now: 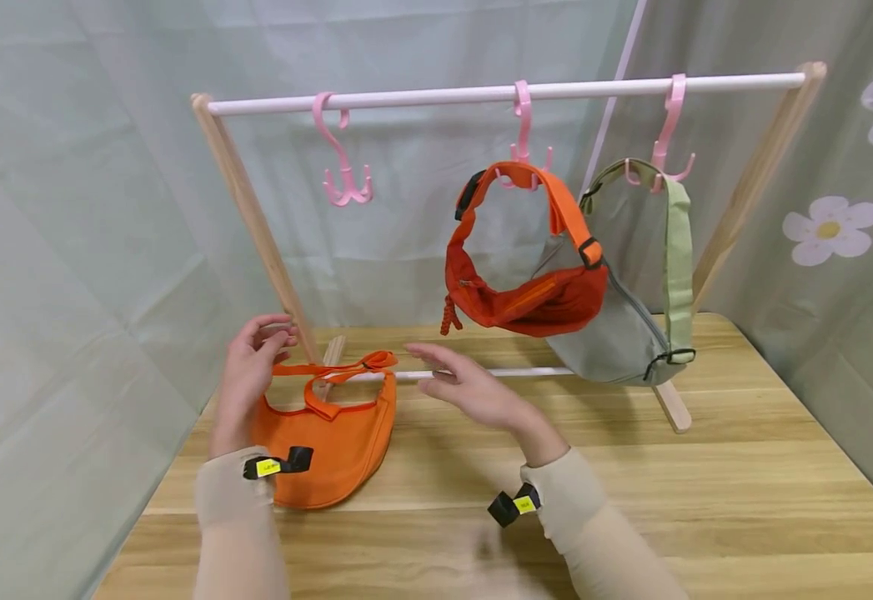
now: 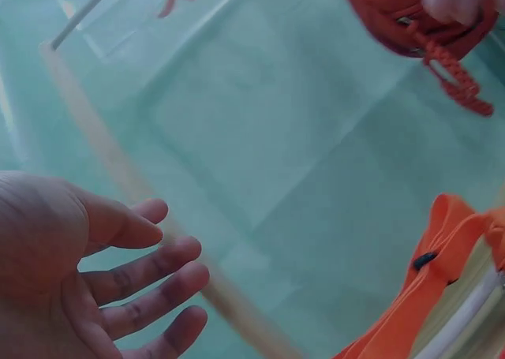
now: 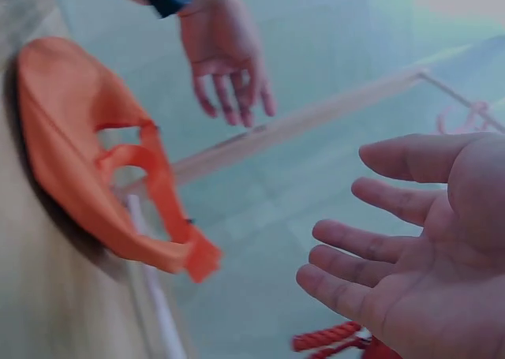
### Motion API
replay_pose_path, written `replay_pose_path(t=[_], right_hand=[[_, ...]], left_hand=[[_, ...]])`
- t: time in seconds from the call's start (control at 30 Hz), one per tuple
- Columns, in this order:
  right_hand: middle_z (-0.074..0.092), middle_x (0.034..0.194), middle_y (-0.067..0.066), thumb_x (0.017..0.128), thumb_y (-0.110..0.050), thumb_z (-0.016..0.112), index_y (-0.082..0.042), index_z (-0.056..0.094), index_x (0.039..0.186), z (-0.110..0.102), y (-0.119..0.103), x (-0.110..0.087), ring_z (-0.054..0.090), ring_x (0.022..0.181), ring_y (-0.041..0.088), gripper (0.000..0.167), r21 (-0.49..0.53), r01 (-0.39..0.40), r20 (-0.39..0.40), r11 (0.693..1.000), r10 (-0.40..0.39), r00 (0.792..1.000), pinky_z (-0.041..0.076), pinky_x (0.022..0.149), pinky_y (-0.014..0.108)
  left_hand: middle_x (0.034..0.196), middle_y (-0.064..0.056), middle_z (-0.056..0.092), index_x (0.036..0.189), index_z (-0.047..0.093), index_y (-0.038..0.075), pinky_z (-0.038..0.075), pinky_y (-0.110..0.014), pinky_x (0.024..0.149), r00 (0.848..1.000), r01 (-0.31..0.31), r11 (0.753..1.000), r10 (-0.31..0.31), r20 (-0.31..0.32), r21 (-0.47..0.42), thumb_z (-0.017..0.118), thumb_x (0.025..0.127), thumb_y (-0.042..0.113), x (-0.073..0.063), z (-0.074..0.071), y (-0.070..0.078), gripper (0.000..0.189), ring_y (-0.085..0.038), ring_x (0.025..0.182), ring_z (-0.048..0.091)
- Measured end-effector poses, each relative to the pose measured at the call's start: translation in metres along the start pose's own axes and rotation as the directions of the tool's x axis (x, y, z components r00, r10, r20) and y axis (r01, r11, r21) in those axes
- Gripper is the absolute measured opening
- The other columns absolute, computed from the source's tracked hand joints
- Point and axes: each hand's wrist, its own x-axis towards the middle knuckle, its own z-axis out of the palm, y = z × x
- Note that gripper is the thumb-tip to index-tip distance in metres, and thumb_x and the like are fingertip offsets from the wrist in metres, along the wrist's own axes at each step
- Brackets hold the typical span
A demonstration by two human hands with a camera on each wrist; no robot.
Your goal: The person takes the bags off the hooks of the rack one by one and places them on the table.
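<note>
An orange shoulder bag lies on the table at the left, its knotted strap reaching toward the rack's lower bar. My left hand is raised over the bag's left side, fingers loosely bent and holding nothing. To the right of the bag, my right hand hovers above the table with its fingers extended; its palm is bare in the right wrist view. A red-orange waist bag hangs from the middle pink hook, and a grey bag with a green strap hangs from the right hook.
A wooden rack with a white top bar stands across the back of the table. Its left pink hook carries no bag. The rack's right foot juts forward. Pale curtains surround the table.
</note>
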Motion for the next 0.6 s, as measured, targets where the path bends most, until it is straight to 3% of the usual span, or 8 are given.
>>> replay_pose_path(t=[0.13,0.3,0.6], right_hand=[[0.041,0.162,0.008,0.107,-0.012,0.058,-0.006,0.04,0.159,-0.012,-0.009,-0.006,0.036,0.151,0.027,0.055,0.005,0.038,-0.028,0.999,-0.038,0.999,0.027,0.124,0.052],[0.043,0.161,0.007,0.107,-0.014,0.059,-0.008,0.04,0.159,-0.023,-0.016,-0.013,0.038,0.15,0.026,0.056,-0.006,0.051,-0.057,0.999,-0.051,0.997,0.027,0.124,0.052],[0.043,0.161,0.006,0.107,-0.011,0.059,-0.009,0.043,0.158,-0.04,-0.029,-0.029,0.037,0.151,0.023,0.053,-0.009,0.081,-0.075,0.997,-0.081,0.994,0.027,0.124,0.051]], left_hand=[[0.132,-0.018,0.061,0.145,0.051,0.001,0.052,-0.026,0.097,0.999,-0.024,1.0,0.024,0.044,0.011,0.046,0.113,0.02,-0.001,0.013,0.009,0.038,-0.016,0.11,0.062],[0.134,-0.024,0.06,0.143,0.052,-0.001,0.052,-0.027,0.098,0.99,-0.079,0.997,0.081,0.114,-0.028,0.047,0.112,0.02,-0.003,0.027,0.017,0.037,-0.02,0.112,0.062],[0.129,-0.021,0.062,0.139,0.056,0.003,0.053,-0.028,0.098,0.966,-0.104,0.991,0.122,0.226,-0.089,0.052,0.111,0.02,-0.005,0.048,0.028,0.033,-0.014,0.108,0.064]])
